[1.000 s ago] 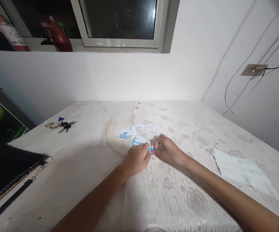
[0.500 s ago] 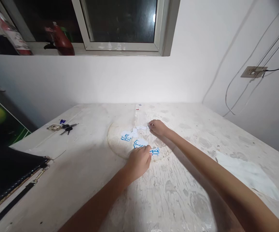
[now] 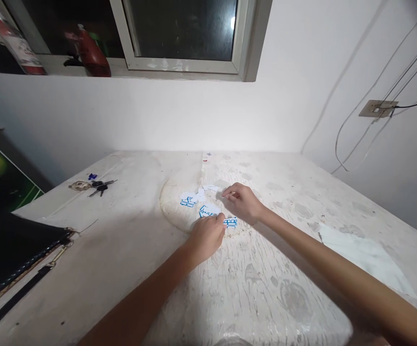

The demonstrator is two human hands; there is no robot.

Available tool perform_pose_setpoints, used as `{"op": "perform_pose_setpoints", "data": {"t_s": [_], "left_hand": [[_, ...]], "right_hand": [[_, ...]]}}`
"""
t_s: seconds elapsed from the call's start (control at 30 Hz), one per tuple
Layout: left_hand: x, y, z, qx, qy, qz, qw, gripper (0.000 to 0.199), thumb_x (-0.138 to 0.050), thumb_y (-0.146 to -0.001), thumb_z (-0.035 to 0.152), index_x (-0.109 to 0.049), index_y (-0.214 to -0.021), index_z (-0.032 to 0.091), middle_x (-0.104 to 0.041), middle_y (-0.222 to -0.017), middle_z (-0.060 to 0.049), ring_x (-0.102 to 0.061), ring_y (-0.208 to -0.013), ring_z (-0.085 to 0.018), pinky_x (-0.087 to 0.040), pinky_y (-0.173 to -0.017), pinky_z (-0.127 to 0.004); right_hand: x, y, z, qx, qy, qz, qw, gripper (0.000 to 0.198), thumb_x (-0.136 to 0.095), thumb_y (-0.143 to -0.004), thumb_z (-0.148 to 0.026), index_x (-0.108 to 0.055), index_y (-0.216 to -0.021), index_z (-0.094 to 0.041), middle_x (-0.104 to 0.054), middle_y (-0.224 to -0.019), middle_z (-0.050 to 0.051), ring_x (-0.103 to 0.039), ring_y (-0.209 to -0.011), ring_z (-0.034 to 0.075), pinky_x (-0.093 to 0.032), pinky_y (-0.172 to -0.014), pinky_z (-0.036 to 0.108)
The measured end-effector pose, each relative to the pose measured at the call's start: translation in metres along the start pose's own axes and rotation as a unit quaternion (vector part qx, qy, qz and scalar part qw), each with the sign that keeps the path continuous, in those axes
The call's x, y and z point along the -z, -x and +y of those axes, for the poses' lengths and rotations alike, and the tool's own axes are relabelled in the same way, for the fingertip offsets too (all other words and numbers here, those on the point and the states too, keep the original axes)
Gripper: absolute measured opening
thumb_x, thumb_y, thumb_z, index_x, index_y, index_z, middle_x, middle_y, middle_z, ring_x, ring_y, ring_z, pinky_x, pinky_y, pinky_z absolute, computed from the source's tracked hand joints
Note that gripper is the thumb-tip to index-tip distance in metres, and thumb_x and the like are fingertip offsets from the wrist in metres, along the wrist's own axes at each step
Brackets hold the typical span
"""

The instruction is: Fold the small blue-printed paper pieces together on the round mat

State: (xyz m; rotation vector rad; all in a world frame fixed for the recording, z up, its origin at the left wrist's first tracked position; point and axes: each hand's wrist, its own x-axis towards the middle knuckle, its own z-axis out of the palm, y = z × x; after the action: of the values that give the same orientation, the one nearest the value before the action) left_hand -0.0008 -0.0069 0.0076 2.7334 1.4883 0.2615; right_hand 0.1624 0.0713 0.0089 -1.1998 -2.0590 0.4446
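Observation:
White paper pieces with blue ink drawings lie on the white table (image 3: 129, 269) inside a faint round stain. One drawn piece (image 3: 187, 201) is at the left, and another (image 3: 208, 210) lies just beyond my left hand (image 3: 208, 234). That hand rests on the table, its fingers closed at the edge of a third blue-drawn paper piece (image 3: 231, 222), which sticks out to the right. Blank white paper scraps (image 3: 201, 193) form a rough arc behind. My right hand (image 3: 243, 201) hovers right of these scraps, fingers bent and slightly apart, with nothing visible in them.
Keys (image 3: 100, 186) with a fob lie at the left, beside a small blue bit (image 3: 92, 176). A black case (image 3: 20, 250) with a strap sits at the left edge. To the right lies a pale sheet (image 3: 365, 257). A wall with a window (image 3: 183, 33) stands behind.
My right hand has drawn back from the paper scraps, slightly toward me and right, with its fingers loosened. My left hand stays in nearly the same place. The view has tilted a little.

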Motion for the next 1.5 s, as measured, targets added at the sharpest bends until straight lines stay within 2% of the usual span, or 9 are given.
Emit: {"op": "perform_pose_setpoints", "data": {"t_s": [0.17, 0.37, 0.47, 0.63, 0.77, 0.83, 1.1, 1.27, 1.5], "left_hand": [[0.000, -0.001, -0.001, -0.003, 0.016, 0.001, 1.000, 0.020, -0.027, -0.089, 0.023, -0.046, -0.089, 0.016, -0.060, -0.072, -0.006, -0.058, -0.069, -0.020, -0.038, -0.059, -0.029], [0.000, -0.003, 0.000, 0.008, 0.024, 0.004, 1.000, 0.022, -0.027, -0.089, 0.023, -0.047, -0.086, 0.015, -0.059, -0.070, -0.005, -0.057, -0.066, -0.019, -0.036, -0.058, -0.028], [0.000, -0.003, 0.001, 0.020, 0.028, 0.006, 0.999, 0.021, -0.028, -0.089, 0.023, -0.048, -0.087, 0.015, -0.059, -0.071, -0.006, -0.056, -0.066, -0.019, -0.036, -0.057, -0.027], [-0.002, -0.003, 0.000, 0.041, 0.030, 0.009, 0.999, 0.017, -0.031, -0.086, 0.022, -0.047, -0.085, 0.017, -0.057, -0.068, -0.004, -0.055, -0.063, -0.017, -0.033, -0.055, -0.027], [-0.002, -0.005, 0.000, 0.047, 0.042, 0.009, 0.998, 0.015, -0.032, -0.086, 0.022, -0.046, -0.083, 0.017, -0.057, -0.067, -0.003, -0.054, -0.063, -0.017, -0.033, -0.055, -0.027], [-0.002, -0.005, 0.000, 0.050, 0.053, 0.006, 0.997, 0.016, -0.032, -0.086, 0.022, -0.046, -0.082, 0.017, -0.057, -0.068, -0.003, -0.054, -0.063, -0.017, -0.032, -0.054, -0.027], [0.002, -0.004, -0.001, 0.040, 0.065, 0.003, 0.997, 0.014, -0.031, -0.083, 0.017, -0.046, -0.082, 0.017, -0.053, -0.064, -0.001, -0.050, -0.059, -0.015, -0.030, -0.051, -0.026], [0.006, -0.003, -0.001, 0.044, 0.064, -0.013, 0.997, 0.008, -0.035, -0.074, 0.012, -0.039, -0.072, 0.018, -0.044, -0.057, 0.001, -0.045, -0.053, -0.013, -0.025, -0.047, -0.026], [0.005, -0.001, -0.002, 0.031, 0.092, 0.000, 0.995, 0.009, -0.037, -0.072, 0.012, -0.036, -0.067, 0.019, -0.038, -0.053, 0.003, -0.041, -0.049, -0.012, -0.024, -0.045, -0.026]], "right_hand": [[0.009, 0.031, -0.021, -0.038, -0.174, 0.002, 0.984, 0.022, -0.045, -0.069, -0.011, -0.066, -0.069, -0.017, -0.056, -0.093, 0.007, -0.057, -0.084, 0.016, -0.046, -0.072, 0.030], [0.021, 0.041, -0.029, -0.103, -0.287, -0.048, 0.951, 0.016, -0.051, -0.067, -0.016, -0.066, -0.073, -0.016, -0.059, -0.085, 0.005, -0.056, -0.075, 0.015, -0.045, -0.068, 0.030], [0.027, 0.040, -0.033, -0.113, -0.307, -0.043, 0.944, 0.017, -0.051, -0.068, -0.014, -0.066, -0.076, -0.015, -0.058, -0.087, 0.005, -0.056, -0.077, 0.014, -0.045, -0.072, 0.029], [0.027, 0.045, -0.037, -0.066, -0.259, -0.011, 0.963, 0.018, -0.047, -0.070, -0.012, -0.063, -0.077, -0.013, -0.054, -0.085, 0.005, -0.055, -0.065, 0.011, -0.046, -0.059, 0.026], [0.029, 0.051, -0.042, -0.019, -0.176, -0.051, 0.983, 0.040, -0.043, -0.075, -0.012, -0.053, -0.112, -0.022, -0.055, -0.089, 0.002, -0.052, -0.056, 0.007, -0.043, -0.051, 0.022], [0.031, 0.052, -0.044, -0.003, -0.129, -0.069, 0.989, 0.047, -0.043, -0.076, -0.011, -0.047, -0.120, -0.025, -0.057, -0.085, 0.001, -0.051, -0.056, 0.008, -0.043, -0.053, 0.022], [0.027, 0.055, -0.044, 0.076, 0.001, -0.099, 0.992, 0.047, -0.044, -0.070, -0.004, -0.056, -0.112, -0.023, -0.060, -0.087, 0.002, -0.051, -0.068, 0.011, -0.041, -0.065, 0.025], [0.028, 0.058, -0.052, 0.124, 0.010, -0.100, 0.987, 0.062, -0.040, -0.069, 0.001, -0.042, -0.125, -0.025, -0.056, -0.103, 0.005, -0.050, -0.073, 0.011, -0.041, -0.064, 0.025], [0.039, 0.060, -0.059, 0.132, 0.000, -0.138, 0.982, 0.068, -0.042, -0.071, 0.000, -0.032, -0.132, -0.030, -0.053, -0.097, 0.004, -0.049, -0.069, 0.011, -0.041, -0.061, 0.023]]}}
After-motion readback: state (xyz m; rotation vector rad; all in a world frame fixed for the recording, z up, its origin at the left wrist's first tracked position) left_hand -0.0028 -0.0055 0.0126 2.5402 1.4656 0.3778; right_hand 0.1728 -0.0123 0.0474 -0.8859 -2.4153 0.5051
